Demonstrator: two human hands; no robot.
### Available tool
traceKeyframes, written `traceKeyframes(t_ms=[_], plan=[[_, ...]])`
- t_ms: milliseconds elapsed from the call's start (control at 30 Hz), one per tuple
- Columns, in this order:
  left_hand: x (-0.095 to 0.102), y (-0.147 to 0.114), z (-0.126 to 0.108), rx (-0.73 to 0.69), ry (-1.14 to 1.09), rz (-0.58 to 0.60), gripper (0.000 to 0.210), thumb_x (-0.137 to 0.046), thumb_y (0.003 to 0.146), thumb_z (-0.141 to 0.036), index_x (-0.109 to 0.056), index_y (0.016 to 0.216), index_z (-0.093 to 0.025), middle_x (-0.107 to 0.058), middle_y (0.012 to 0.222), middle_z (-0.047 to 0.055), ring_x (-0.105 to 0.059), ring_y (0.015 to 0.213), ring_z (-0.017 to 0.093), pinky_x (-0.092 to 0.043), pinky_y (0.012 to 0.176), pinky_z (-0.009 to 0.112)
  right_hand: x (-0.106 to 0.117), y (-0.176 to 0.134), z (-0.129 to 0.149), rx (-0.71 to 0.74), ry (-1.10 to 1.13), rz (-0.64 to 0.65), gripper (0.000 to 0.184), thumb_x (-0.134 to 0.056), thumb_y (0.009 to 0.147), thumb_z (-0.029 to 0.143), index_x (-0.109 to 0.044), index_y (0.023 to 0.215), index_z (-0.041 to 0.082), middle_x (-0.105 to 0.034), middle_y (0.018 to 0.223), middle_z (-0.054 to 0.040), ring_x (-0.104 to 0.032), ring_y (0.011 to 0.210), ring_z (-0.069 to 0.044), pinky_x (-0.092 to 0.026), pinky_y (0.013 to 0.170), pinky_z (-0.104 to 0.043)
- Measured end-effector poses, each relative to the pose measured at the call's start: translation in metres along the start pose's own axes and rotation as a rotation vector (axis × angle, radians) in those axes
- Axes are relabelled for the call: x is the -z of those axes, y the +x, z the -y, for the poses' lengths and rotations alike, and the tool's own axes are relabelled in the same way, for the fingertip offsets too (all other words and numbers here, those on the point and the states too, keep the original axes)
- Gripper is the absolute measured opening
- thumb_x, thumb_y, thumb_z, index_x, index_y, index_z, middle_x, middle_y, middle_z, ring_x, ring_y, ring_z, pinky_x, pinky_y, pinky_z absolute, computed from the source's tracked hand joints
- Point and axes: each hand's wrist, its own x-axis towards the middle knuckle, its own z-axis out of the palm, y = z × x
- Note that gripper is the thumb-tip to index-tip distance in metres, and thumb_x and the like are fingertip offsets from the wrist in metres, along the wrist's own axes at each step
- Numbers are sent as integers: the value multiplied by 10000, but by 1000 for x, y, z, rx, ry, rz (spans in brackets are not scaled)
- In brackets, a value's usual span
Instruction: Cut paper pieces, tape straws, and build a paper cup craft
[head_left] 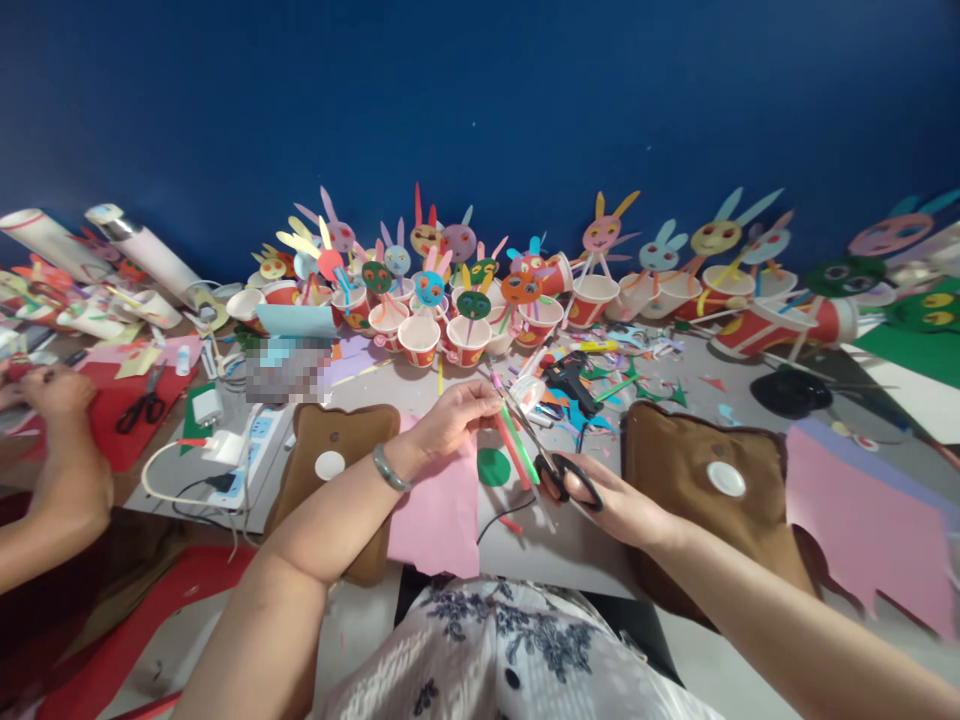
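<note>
My left hand (450, 422), wearing a bangle, pinches the upper ends of narrow coloured strips (513, 448), one reddish and one green, that slant down to the right. My right hand (619, 505) grips black-handled scissors (561, 474). Their blades point up and left, right beside the strips; whether they touch them I cannot tell. Below the strips are a green paper disc (493, 466) and a small red scrap (511, 525) on the table. Pink paper (439, 510) lies under my left wrist.
Paper cups (419, 340) with rabbit-faced paper figures (429, 288) line the blue wall. A glue gun (574, 380) lies among paper scraps. Brown cushion-like pouches (675, 480) flank my workspace. At left are a power strip (255, 455) and another person's arm (67, 470).
</note>
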Motion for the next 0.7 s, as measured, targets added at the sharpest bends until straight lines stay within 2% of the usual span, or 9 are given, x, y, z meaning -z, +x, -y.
traceKeyframes(t_ms=[233,433,700], plan=[[0,-1,0,-5,-21,22,382,-850,670,-406,-584,738,-139,-651,705,11,-633,671,131,-504,721,282,-3,3,-2,-24,-3,-16,645,-573,754,826,-520,718,185,-458,668,7,-365,628,-128,-288,569,-264],[-5,-7,0,-17,-7,27,299,-784,768,-373,-601,813,-141,-684,749,32,-664,703,148,-527,756,302,-1,-1,-2,-40,-19,-39,619,-584,774,798,-516,712,185,-431,660,13,-340,623,-123,-278,558,-262],[-5,-7,-1,5,15,80,318,-766,787,-403,-593,854,-145,-710,739,60,-703,723,188,-520,685,281,-2,-7,7,-67,-132,-71,625,-565,785,799,-512,690,184,-413,620,23,-336,589,-113,-254,546,-265]])
